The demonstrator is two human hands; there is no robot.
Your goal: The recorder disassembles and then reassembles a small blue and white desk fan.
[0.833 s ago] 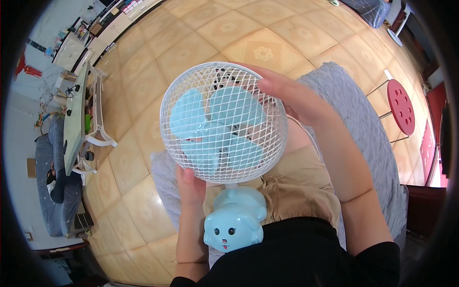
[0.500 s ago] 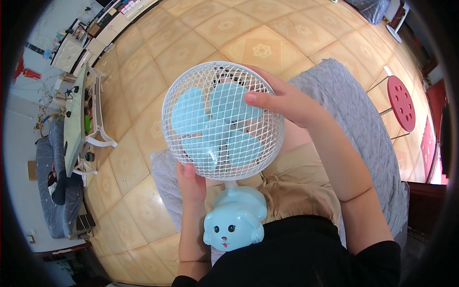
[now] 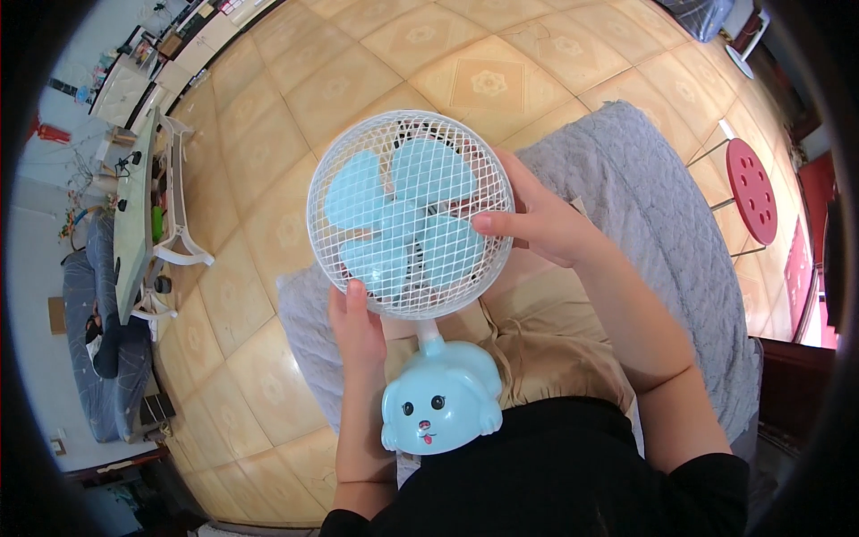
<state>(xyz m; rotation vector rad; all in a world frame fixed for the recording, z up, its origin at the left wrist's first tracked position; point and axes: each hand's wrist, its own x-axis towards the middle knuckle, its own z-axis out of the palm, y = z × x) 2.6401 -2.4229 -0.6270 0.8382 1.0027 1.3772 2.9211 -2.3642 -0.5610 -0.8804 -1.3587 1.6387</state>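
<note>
A small electric fan (image 3: 410,215) with light-blue blades behind a white mesh guard is held up over my lap. Its light-blue base (image 3: 441,398), shaped like a puppy with dark eyes and a small tongue, rests against my black shirt. My right hand (image 3: 546,215) grips the guard's right rim, thumb on the front mesh and the other fingers behind. At the lower left rim, my left hand (image 3: 356,322) holds the guard with its thumb on the front edge; its other fingers are mostly hidden behind the guard.
I sit on a seat with a grey quilted cover (image 3: 644,188). A red round stool (image 3: 752,191) stands to the right. At the left are a long table (image 3: 136,224) with white legs and a grey-blue sofa (image 3: 112,358). Patterned tiles (image 3: 259,179) cover the floor.
The fan head has tilted back a little and shows more of its neck. My right hand has slid lower along the rim. My left hand has risen slightly.
</note>
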